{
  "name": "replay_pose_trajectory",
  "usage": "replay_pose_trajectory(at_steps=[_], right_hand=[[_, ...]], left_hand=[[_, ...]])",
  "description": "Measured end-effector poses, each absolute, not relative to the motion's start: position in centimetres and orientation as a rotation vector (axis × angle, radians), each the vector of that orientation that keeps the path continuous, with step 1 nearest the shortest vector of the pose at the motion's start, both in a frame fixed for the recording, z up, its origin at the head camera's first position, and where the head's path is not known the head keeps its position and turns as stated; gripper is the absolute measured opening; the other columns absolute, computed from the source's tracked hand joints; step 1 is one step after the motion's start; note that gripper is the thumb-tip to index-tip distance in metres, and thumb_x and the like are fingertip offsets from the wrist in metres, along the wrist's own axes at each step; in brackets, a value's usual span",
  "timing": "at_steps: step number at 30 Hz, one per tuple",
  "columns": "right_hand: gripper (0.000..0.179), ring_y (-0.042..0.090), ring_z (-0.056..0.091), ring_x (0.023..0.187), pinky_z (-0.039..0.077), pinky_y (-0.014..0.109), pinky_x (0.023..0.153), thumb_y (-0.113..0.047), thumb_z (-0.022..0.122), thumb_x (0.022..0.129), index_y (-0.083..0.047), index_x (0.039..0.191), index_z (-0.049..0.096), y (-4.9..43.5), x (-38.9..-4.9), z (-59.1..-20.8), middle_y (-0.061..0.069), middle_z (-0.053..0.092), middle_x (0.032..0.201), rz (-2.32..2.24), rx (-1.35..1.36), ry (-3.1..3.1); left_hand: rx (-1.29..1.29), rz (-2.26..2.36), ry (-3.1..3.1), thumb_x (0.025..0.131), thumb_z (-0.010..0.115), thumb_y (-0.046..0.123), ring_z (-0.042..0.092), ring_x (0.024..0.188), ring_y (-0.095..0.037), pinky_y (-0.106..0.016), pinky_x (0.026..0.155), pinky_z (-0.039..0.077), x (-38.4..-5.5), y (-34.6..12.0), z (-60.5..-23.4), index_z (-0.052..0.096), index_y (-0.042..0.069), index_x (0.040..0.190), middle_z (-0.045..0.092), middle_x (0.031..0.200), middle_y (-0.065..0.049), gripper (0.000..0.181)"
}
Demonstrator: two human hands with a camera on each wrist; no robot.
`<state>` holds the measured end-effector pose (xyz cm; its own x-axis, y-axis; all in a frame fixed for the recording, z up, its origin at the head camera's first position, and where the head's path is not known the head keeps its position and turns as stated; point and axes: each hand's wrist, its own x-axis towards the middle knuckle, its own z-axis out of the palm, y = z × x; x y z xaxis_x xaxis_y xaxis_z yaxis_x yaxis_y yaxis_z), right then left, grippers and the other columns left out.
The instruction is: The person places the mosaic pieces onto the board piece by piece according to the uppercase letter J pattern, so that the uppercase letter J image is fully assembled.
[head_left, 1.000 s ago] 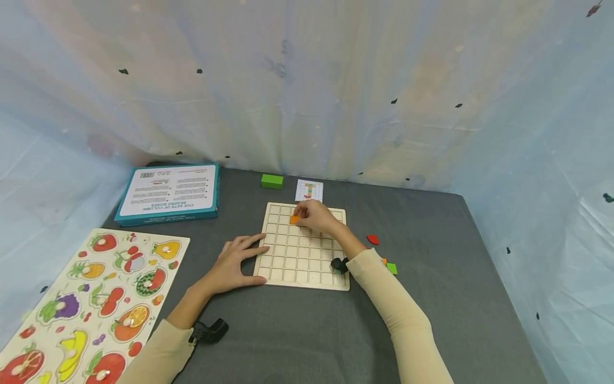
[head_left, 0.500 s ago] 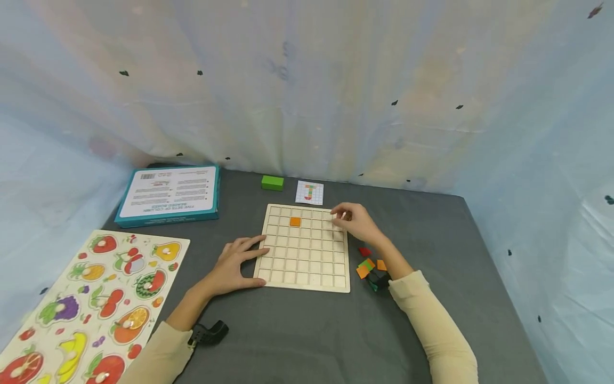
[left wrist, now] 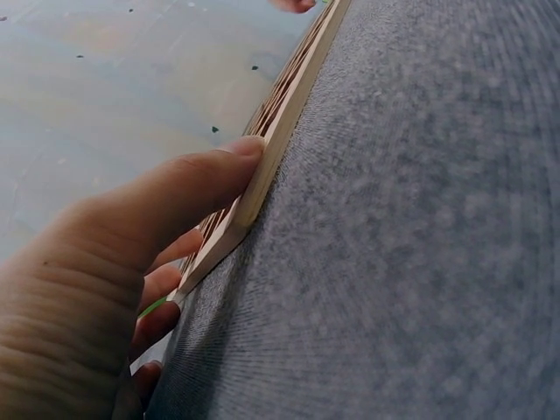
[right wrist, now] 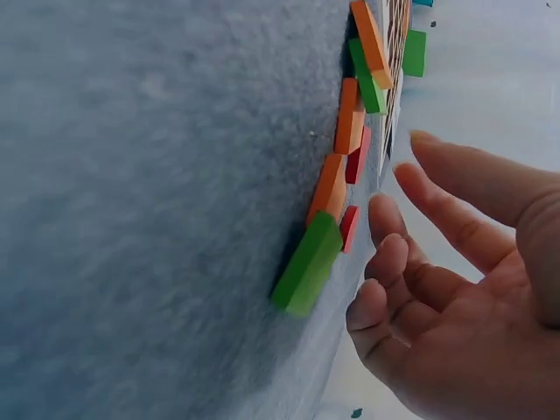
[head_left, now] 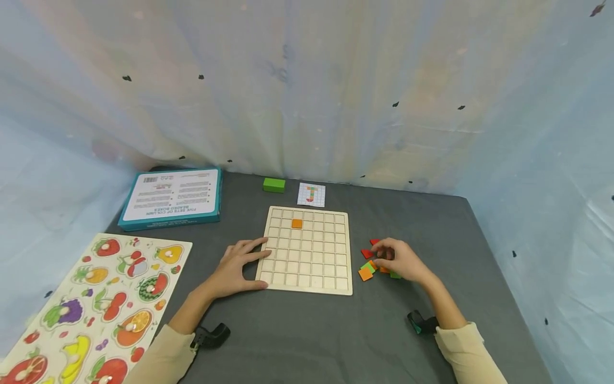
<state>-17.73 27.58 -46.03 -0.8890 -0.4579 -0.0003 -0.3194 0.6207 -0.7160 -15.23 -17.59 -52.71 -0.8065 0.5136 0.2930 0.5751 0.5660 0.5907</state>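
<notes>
A wooden grid board (head_left: 307,256) lies on the dark cloth, with one orange square tile (head_left: 297,224) in a cell of its second row from the top. My left hand (head_left: 237,269) touches the board's left edge with spread fingers; in the left wrist view the thumb (left wrist: 206,179) presses the rim. Over a loose group of tiles right of the board hovers my right hand (head_left: 400,260), fingers loosely bent and holding nothing. Below it lie orange tiles (head_left: 365,274), green tiles (right wrist: 308,262) and red curved-edged pieces (head_left: 366,254), some partly hidden by the hand.
Behind the board lie a small card (head_left: 311,195) with a coloured hook-shaped pattern and a green block (head_left: 274,185). A teal box (head_left: 171,198) stands at the back left. A fruit puzzle board (head_left: 101,304) covers the left front. Curtains hang behind and beside the table.
My right hand has let go of the orange tile on the board and moved right and nearer, over the loose tiles. The left hand has stayed at the board's edge.
</notes>
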Motion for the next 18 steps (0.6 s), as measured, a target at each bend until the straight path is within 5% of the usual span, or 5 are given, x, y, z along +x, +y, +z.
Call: replay_pose_trajectory(at_steps=[7,18], right_hand=[[0.024,0.024,0.049,0.084,0.042,0.032,0.072,-0.003,0.078,0.085,-0.002,0.108,0.071,28.3,-16.0,-46.0,0.010,0.062,0.102,-1.024,-0.641,2.730],[0.024,0.019,0.047,0.082,0.041,0.033,0.072,-0.006,0.082,0.082,-0.004,0.103,0.072,29.1,-15.7,-46.9,0.007,0.058,0.097,-0.964,-0.571,2.818]], left_hand=[[-0.939,-1.073,-2.711,0.075,0.084,0.050,0.037,0.131,-0.029,-0.058,0.096,0.024,-15.2,-17.5,-52.6,0.059,0.013,0.141,0.037,0.157,-0.012,0.080],[-0.892,-1.099,-2.766,0.075,0.084,0.052,0.035,0.135,-0.028,-0.059,0.101,0.021,-15.2,-17.5,-52.4,0.059,0.015,0.142,0.035,0.159,-0.007,0.081]])
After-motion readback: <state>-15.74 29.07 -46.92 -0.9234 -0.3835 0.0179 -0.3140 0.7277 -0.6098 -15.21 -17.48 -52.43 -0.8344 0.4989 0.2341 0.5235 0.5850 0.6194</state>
